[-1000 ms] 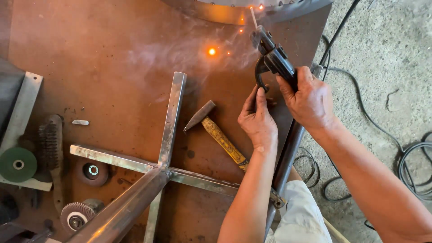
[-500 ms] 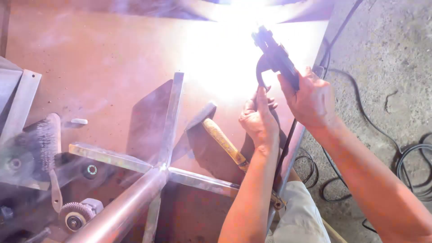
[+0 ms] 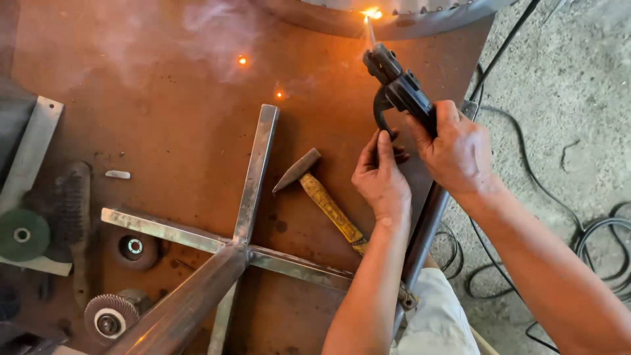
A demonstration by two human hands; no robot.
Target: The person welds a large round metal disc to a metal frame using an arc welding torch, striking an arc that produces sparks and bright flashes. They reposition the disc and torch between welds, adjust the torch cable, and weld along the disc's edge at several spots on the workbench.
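Observation:
My right hand (image 3: 455, 146) grips the handle of a black welding electrode holder (image 3: 396, 85). Its thin rod points up to a glowing orange spot (image 3: 371, 13) on a curved metal piece (image 3: 420, 20) at the top edge. My left hand (image 3: 381, 177) steadies the holder from below, fingers on its lower jaw. Smoke and a few sparks (image 3: 243, 60) drift over the rusty steel table (image 3: 171, 125). A chipping hammer (image 3: 322, 194) with a yellowish handle lies just left of my left hand.
A cross of square steel tubes (image 3: 246, 197) with a round pipe (image 3: 177, 309) joined at its centre lies mid-table. Grinding discs (image 3: 23, 233), a flap disc (image 3: 110, 319) and a wire brush (image 3: 72, 204) sit at the left. Black cables (image 3: 591, 236) trail over the concrete floor on the right.
The bright welding flash of half a second ago has died down to a small orange glow and scattered sparks. Both hands stay on the holder in nearly the same place.

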